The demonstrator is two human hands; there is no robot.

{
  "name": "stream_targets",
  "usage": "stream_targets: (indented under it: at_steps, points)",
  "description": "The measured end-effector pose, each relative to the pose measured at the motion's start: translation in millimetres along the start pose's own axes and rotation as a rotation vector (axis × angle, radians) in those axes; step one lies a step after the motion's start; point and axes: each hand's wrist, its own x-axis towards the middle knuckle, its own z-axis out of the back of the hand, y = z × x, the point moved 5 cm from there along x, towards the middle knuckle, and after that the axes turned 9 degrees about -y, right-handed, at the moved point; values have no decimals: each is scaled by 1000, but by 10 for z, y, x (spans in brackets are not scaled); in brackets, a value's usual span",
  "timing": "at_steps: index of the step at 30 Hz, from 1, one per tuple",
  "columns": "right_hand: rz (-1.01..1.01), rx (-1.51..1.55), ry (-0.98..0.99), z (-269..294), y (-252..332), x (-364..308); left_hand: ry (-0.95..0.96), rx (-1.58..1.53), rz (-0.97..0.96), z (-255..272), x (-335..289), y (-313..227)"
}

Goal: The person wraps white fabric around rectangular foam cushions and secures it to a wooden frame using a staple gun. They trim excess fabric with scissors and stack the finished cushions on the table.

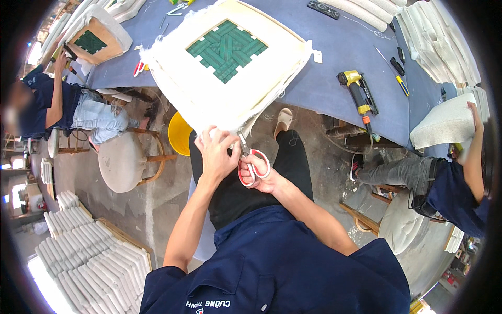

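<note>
In front of me a cream seat cushion [172,68] lies underside up, its near corner jutting past the table edge toward my lap. A square opening in its frame shows woven green webbing [227,51]. My right hand [260,175] grips scissors [261,161] with red and white handles, the blades pointing at the cloth by the near corner. My left hand [217,154] is at that same corner, fingers bent and pressed on the white fabric; what lies between the fingertips is hard to make out. Loose threads and frayed cloth hang along the cushion's right edge.
On the blue table [324,83] lie a yellow and black staple gun [359,97] with a hose and a screwdriver [400,78]. A yellow bucket [179,135] stands below. Co-workers sit left and right with cushions. Padded pieces [94,256] are stacked at lower left.
</note>
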Motion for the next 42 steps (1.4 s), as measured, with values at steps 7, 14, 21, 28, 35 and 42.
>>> stream_targets:
  at_steps: [7,14,21,28,35,42]
  points:
    - [23,-55,-42,-61,3,-8,-65,470,-398,-488,438,-3]
    - [-24,-3,37,-84,21,-58,123,366,-441,-482,470,125]
    - [-94,143,204,-439,86,-319,-57,52,-419,-241,388,148]
    - [-66,175,187,-450,180,-83,-48,-12,-390,-210,409,141]
    - [59,14,3,-348,100,-123,-77,-82,-303,-136,371,177]
    - [33,-74,69,-328,114,-395,-121,-106,-246,-157,321,170]
